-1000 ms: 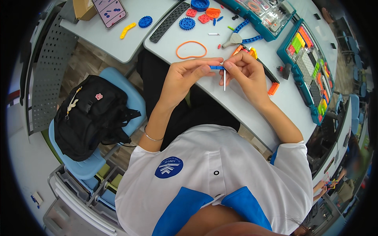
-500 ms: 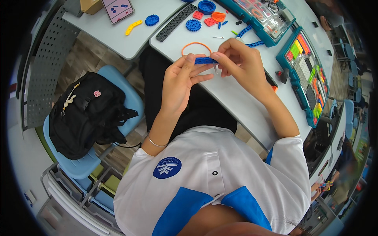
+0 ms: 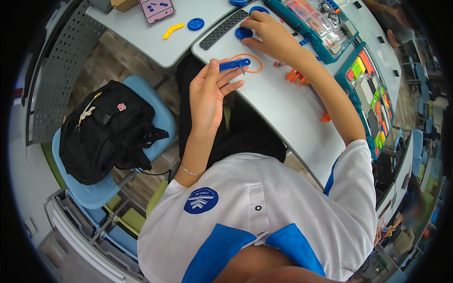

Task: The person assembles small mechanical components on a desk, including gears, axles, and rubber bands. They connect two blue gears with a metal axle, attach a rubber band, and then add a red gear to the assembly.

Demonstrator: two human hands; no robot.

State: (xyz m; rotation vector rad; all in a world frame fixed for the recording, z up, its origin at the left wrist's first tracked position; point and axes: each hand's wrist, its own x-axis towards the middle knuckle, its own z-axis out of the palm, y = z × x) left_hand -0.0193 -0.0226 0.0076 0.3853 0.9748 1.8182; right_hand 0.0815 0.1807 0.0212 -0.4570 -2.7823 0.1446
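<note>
My left hand (image 3: 210,92) pinches a blue beam (image 3: 231,65) between thumb and fingers above the near edge of the table. A thin grey axle (image 3: 243,70) sticks down through the beam's free end. Farther out, my right hand (image 3: 269,37) reaches across the table, with thumb and fingertips on either side of a blue gear (image 3: 243,33) that still lies at its place. Part of the gear and the small red pieces beside it are covered by these fingers. An orange ring-shaped band (image 3: 257,63) lies on the table behind the beam.
A dark grey slotted plate (image 3: 223,29) lies left of the gear. On the adjoining table are a phone (image 3: 157,10), a yellow bent beam (image 3: 173,30) and another blue gear (image 3: 196,24). Two teal parts cases (image 3: 325,54) (image 3: 361,101) stand open at right. A black backpack (image 3: 111,134) rests on a blue chair.
My right hand has let go of the blue beam and moved away to the blue gear. My left hand keeps the beam and axle. Orange parts under the right forearm now show.
</note>
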